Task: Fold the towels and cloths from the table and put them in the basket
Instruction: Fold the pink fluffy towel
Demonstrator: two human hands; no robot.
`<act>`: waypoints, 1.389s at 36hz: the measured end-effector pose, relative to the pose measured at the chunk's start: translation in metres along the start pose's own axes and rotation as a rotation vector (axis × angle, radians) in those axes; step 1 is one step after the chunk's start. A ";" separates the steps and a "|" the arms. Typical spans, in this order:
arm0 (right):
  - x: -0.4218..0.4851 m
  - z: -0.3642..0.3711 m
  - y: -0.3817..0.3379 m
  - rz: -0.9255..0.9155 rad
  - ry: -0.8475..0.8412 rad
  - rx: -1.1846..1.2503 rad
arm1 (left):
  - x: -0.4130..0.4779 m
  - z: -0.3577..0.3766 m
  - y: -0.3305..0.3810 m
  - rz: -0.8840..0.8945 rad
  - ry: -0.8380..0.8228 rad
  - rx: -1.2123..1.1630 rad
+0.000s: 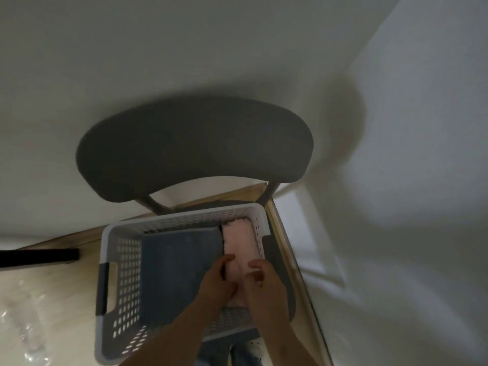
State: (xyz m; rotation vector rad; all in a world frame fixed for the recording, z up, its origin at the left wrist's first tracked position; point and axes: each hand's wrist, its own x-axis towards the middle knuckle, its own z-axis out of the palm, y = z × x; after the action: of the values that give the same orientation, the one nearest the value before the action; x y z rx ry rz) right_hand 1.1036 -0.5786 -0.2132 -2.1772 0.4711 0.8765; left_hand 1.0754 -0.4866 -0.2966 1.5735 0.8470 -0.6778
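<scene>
A white perforated basket [124, 249] with grey handles sits on a grey chair. A folded dark blue-grey towel [174, 273] lies flat inside it on the left. To its right, along the basket's right wall, lies a folded pale pink cloth [239, 244]. Both my hands reach into the basket at the pink cloth's near end. My left hand [219, 281] grips its left edge, thumb on top. My right hand [264, 283] holds its right side with curled fingers. The cloth's near end is hidden under my hands.
The chair's dark grey backrest [195, 151] rises beyond the basket, close to a white wall. A black bar [39, 256] juts in from the left over the light wooden floor. Clear crumpled plastic [23, 328] lies at the lower left. A white wall panel [422, 180] stands on the right.
</scene>
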 end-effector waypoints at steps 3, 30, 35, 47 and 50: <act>0.007 0.011 0.001 0.006 -0.050 -0.058 | 0.002 0.001 -0.005 0.052 0.124 0.236; 0.040 0.019 0.012 0.109 -0.238 0.110 | 0.006 -0.009 0.026 0.284 0.137 0.733; 0.032 0.014 0.011 0.068 -0.196 0.072 | 0.034 -0.008 0.029 0.261 -0.046 0.946; 0.000 0.006 0.007 0.002 -0.168 -0.114 | -0.010 -0.013 0.049 0.150 0.049 0.565; -0.023 -0.003 0.011 -0.033 -0.120 0.060 | -0.041 -0.015 0.052 0.107 0.128 0.413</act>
State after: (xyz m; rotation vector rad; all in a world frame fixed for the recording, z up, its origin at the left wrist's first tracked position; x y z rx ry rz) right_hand 1.0823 -0.5869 -0.2007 -2.0593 0.3968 0.9568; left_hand 1.0942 -0.4820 -0.2311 2.0368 0.7399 -0.7109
